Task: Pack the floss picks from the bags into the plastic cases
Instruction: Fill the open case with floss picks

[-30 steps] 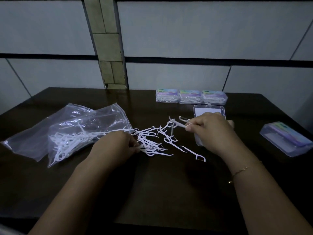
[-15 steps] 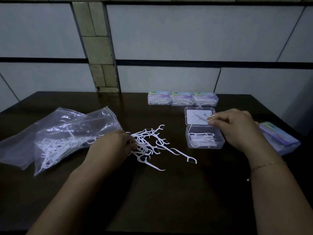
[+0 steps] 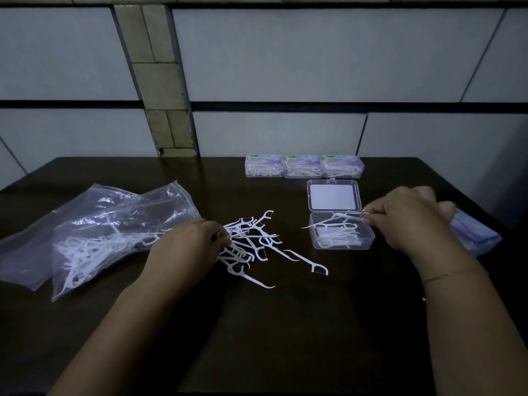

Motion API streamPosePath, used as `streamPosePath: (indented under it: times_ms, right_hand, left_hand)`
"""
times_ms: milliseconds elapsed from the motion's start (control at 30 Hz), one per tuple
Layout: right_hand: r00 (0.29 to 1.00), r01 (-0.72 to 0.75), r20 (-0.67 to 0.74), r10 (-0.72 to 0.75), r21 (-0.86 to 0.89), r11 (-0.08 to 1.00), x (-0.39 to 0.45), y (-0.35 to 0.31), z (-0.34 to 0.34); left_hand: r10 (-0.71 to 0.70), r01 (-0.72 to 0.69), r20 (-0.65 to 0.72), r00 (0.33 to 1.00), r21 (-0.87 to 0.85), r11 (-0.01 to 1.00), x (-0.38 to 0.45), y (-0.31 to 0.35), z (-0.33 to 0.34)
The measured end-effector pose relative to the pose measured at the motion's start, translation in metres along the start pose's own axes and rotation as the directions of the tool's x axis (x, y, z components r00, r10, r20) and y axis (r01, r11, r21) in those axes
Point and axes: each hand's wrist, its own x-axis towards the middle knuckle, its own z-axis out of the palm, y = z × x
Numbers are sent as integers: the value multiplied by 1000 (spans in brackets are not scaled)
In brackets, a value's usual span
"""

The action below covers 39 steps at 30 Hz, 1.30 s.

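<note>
Right hand [image 3: 411, 218] has dropped from over the lid to the open case [image 3: 343, 235], pinching floss picks [image 3: 337, 220] at the case's right rim, picks lying across its top. Dark surface [image 3: 257, 324] carries everything. Two clear bags [image 3: 94, 232] lie at left, picks inside. Left hand [image 3: 185, 247] rests on the loose pile [image 3: 257, 241] just right of the bags, fingers curled pinching picks. Three filled cases [image 3: 304, 166] sit in a row at the back; another closed case [image 3: 474, 232] is behind the right hand.
</note>
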Motion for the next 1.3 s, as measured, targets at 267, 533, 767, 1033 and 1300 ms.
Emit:
streamPosePath:
  times_ms: [267,533,767,1033,1300]
  right_hand:
    - [977,-170,115,178,-76,983,2,10,-6]
    - [999,-32,-22,32,-5,999,0,0,0]
    - [981,173,-88,-171,16,985,2,-16,16]
    - [977,154,-183,-108,262,953,3,4,38]
    - [957,128,-291,-7,398,908,-4,16,50]
  left_hand:
    - [1,-2,31,1000,11,1000,3,-2,1]
    - [3,-5,42,999,32,999,5,0,3]
    - [23,-24,45,999,21,999,6,2,4]
    - [62,-63,31,998,22,998,11,22,1]
    - [157,-167,103,982,92,982,49,80,-2]
